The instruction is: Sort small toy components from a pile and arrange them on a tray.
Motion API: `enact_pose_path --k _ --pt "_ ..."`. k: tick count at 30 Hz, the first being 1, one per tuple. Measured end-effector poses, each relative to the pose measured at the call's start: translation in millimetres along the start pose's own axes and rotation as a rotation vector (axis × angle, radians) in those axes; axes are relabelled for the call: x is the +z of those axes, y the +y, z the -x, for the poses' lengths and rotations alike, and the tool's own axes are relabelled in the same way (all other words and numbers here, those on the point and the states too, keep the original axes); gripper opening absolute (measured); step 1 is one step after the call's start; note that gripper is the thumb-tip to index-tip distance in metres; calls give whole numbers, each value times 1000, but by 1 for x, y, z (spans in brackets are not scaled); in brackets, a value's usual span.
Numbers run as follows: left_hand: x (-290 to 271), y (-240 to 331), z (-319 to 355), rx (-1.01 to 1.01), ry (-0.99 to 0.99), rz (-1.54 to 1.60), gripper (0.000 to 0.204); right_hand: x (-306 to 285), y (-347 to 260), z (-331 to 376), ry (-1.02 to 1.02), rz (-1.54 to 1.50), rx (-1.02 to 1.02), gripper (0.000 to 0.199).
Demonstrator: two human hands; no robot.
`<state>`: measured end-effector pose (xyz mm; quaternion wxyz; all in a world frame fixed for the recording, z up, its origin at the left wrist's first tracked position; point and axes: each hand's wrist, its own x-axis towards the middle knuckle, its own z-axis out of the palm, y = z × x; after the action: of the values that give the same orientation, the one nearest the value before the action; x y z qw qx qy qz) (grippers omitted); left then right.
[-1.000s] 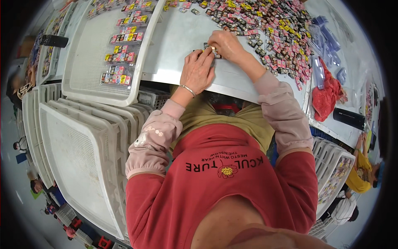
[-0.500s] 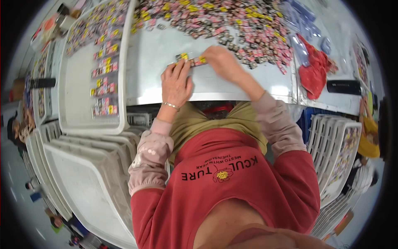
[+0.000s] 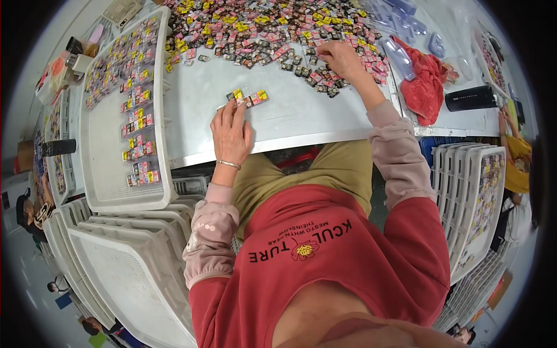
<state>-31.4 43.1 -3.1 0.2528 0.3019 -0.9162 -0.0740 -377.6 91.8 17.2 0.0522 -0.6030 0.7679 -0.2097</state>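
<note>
My left hand [image 3: 232,134] rests on the white table with its fingers stretched out and its thumb apart. Its fingertips press on a short row of small packets [image 3: 250,101], yellow, pink and dark, which seem to sit in a clear plastic tray. Farther off to the right, my right hand [image 3: 343,61] hangs over the near edge of a wide pile of loose small packets [image 3: 272,35]. Thumb and fingers there are pinched together; whether a packet is between them cannot be made out.
At left, a white plastic crate [image 3: 125,194] holds several filled clear trays [image 3: 139,122]. Stacked white crates [image 3: 125,261] stand below it, and more [image 3: 464,191] at right. A red cloth [image 3: 422,87], clear plastic trays [image 3: 400,58] and a black cylinder [image 3: 471,98] lie on the table's right side.
My right hand has left the row of packets and reached away to the pile, up and right. My left hand has stayed at the row. The whole view has shifted slightly.
</note>
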Motion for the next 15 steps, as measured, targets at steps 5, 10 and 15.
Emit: enact_pose_path --k 5,10,15 --pt "1 -2 4 4 34 42 43 -6 13 0 -52 -640 184 26" --pt "0 -2 3 3 50 62 42 -23 0 9 -171 -1142 289 27" --pt "-1 -2 3 10 97 81 38 -19 -21 2 -246 -1383 224 30"
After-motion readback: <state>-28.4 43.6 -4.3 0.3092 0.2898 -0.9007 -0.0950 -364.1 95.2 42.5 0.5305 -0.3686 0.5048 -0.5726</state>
